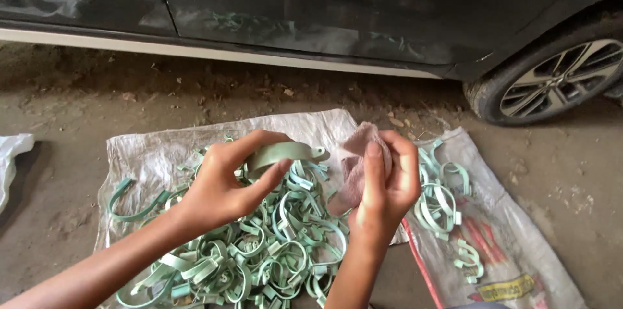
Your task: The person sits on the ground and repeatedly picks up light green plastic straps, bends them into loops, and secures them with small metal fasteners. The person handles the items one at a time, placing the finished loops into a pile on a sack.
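My left hand (224, 182) grips one pale green curved clamp (280, 152), held above a big pile of the same green clamps (259, 250). Just to its right, my right hand (386, 179) holds a pinkish cloth (355, 160), with the thumb pressed on it. The cloth's edge nearly touches the clamp's end. A smaller heap of green clamps (441, 202) lies to the right of my right hand.
The clamps rest on a white woven sack (149, 150) and a second printed sack (513, 244) spread on dirt ground. A dark car body (324, 4) and its wheel (558, 78) stand close behind. A white bag (10, 160) lies at the left edge.
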